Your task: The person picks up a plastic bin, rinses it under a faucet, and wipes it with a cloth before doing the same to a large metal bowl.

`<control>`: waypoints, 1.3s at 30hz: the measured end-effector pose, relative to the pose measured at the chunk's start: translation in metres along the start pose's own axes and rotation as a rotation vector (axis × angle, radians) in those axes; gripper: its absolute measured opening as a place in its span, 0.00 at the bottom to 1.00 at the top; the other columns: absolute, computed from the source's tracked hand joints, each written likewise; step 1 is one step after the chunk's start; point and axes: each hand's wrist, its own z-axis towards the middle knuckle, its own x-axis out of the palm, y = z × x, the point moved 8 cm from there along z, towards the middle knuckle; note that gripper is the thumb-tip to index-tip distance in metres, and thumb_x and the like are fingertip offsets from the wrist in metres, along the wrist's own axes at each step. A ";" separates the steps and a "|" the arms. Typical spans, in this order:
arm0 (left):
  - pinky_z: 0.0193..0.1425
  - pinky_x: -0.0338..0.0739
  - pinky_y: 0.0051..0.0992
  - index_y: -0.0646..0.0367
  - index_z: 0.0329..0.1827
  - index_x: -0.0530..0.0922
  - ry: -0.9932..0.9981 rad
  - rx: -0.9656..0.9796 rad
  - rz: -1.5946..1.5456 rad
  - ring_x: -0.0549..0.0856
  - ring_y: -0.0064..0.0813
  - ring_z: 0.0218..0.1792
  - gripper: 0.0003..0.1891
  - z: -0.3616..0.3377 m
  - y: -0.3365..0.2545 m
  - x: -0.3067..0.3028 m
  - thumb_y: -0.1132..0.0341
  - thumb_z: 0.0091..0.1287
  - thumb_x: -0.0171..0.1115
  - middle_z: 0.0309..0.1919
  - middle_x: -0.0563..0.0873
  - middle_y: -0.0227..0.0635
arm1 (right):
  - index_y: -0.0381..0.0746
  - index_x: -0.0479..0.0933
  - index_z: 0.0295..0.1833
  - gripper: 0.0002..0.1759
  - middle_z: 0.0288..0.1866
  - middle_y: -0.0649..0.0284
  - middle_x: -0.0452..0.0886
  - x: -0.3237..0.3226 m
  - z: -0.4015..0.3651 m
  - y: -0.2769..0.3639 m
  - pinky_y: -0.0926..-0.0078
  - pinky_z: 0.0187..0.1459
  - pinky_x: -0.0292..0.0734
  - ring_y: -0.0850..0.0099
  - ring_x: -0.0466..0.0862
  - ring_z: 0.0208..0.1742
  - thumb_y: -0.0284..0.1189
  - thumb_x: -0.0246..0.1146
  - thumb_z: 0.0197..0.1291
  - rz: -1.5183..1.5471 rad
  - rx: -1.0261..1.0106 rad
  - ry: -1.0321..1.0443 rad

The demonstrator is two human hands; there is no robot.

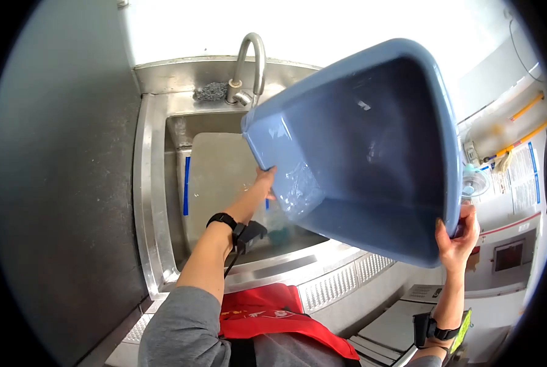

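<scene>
Both arms reach up: the left hand (pixel 265 182) presses the blue tub (pixel 359 147) beneath its rim, the right hand (pixel 457 237) clasps its corner, tipped over the sink (pixel 154 202) beside the faucet (pixel 251 64).

I work from one view, the head camera. It sits at the person's head and faces forward and steeply down over the sink (pixel 157 202), so the vest (pixel 267 318) shows at the bottom edge. Range is close: the tub (pixel 371 153) fills the upper right (fisheye lens, dark corners, bent lines). Left hand (pixel 265 181) and right hand (pixel 457 235) both fall inside the frame. The tap (pixel 249 67) marks the far end.
</scene>
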 end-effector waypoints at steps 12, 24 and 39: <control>0.58 0.66 0.61 0.51 0.72 0.52 0.081 -0.204 0.032 0.63 0.52 0.65 0.44 -0.020 0.118 -0.120 0.46 0.57 0.64 0.70 0.56 0.44 | 0.40 0.68 0.34 0.15 0.27 0.62 0.68 0.073 0.013 0.058 0.67 0.22 0.70 0.63 0.74 0.21 0.29 0.67 0.42 -0.086 -0.566 0.299; 0.33 0.71 0.23 0.61 0.33 0.80 -0.543 0.726 0.292 0.76 0.24 0.25 0.16 -0.183 -0.030 -0.217 0.55 0.55 0.65 0.23 0.79 0.31 | 0.43 0.67 0.37 0.19 0.30 0.64 0.72 0.146 0.068 0.074 0.66 0.25 0.71 0.61 0.77 0.29 0.25 0.68 0.39 0.092 -0.661 0.136; 0.58 0.66 0.39 0.58 0.56 0.68 -1.216 1.594 1.527 0.70 0.46 0.59 0.37 -0.478 -0.162 0.040 0.62 0.42 0.76 0.56 0.73 0.41 | 0.45 0.68 0.41 0.19 0.33 0.62 0.76 0.162 0.071 0.072 0.63 0.29 0.77 0.59 0.81 0.32 0.25 0.66 0.42 0.428 -0.908 0.009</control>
